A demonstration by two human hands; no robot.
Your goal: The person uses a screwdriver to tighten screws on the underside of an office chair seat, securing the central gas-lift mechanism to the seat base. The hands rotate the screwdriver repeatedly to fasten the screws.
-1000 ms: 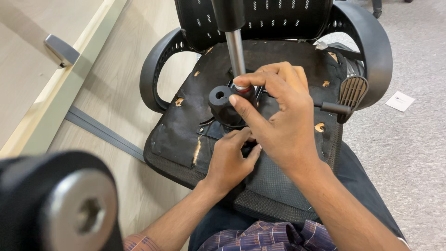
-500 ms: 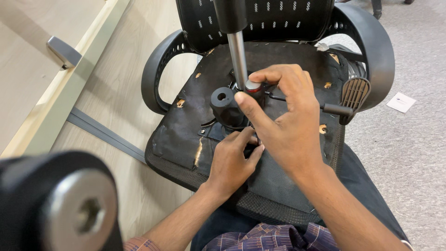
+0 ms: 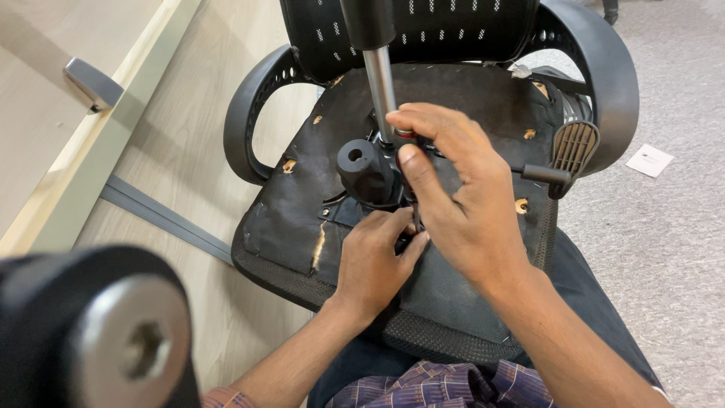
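While the overturned office chair lies across the person's lap with its underside up, the right hand has its grip clenched on a slim tool with a red-and-black handle, thumb and fingertips pinching it upright just beside the chrome gas-lift column. Directly below that grip, the left hand presses its fingers down on the black seat mechanism; whether it grasps anything there I cannot tell. Just left of the grip sits a black cylindrical knob with a hole in its top. To the right of the grip a black lever sticks out beside a ribbed paddle. Beyond the grip rise the mesh backrest and two curved armrests. Far right, a white card lies on the grey carpet. Near left, a blurred caster wheel fills the corner.
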